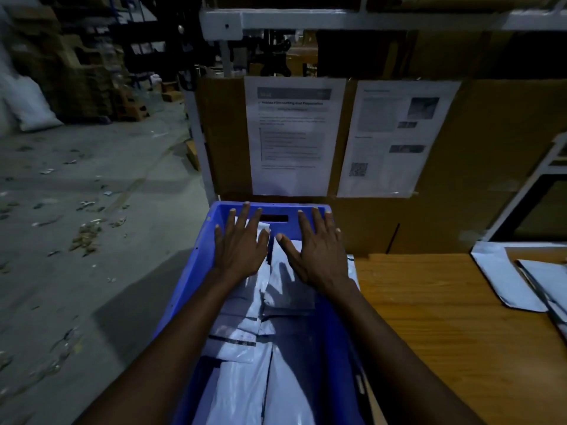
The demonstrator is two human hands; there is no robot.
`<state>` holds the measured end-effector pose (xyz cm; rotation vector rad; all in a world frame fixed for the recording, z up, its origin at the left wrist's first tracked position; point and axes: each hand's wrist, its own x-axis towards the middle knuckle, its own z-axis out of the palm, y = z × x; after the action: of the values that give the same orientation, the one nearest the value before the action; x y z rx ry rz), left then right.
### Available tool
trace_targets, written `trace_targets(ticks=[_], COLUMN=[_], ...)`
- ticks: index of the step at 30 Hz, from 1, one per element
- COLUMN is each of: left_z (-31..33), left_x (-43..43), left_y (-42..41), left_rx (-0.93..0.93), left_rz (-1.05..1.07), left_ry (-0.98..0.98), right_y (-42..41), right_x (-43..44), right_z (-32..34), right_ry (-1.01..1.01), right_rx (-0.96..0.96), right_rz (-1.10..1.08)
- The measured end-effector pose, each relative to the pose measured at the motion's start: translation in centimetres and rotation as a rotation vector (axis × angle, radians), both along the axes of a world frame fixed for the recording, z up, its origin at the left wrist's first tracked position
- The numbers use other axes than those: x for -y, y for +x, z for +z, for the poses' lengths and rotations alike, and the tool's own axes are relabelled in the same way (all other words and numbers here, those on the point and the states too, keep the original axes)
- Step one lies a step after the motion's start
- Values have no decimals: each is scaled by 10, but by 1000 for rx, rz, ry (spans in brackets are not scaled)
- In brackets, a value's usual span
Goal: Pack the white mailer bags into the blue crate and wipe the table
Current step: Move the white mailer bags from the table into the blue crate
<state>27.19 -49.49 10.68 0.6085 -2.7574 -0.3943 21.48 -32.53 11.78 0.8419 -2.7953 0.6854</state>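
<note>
Had left hand (241, 250) and right hand (316, 256) flat, fingers spread, over mailer bags (242, 388) at far end of crate (191, 276).

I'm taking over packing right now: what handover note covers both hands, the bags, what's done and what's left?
Left hand and right hand: open, fingers spread over the blue crate's far end, holding nothing.
White mailer bags lie in the crate.
Loose bags lie on the wooden table, right side.
Done: crate partly packed.
Left: pack those, wipe table; no cloth in view.
</note>
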Motion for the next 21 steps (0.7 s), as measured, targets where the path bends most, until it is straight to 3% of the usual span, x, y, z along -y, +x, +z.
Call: trace_targets(ticks=[7, 14, 21], left_z=[43, 27, -9], left_x=[-106, -288, -468], left_y=[-21, -68, -120], left_rx=[-236, -259, -145], left_rz=[-48, -176, -227], left_ry=[-40, -20, 101], right_y=[-18, -57, -109], right_x=[-113, -289, -460], right_z=[23, 5, -20], right_ry=[-55, -66, -21], right_rx=[-106, -73, 19], right_rz=[-58, -110, -167])
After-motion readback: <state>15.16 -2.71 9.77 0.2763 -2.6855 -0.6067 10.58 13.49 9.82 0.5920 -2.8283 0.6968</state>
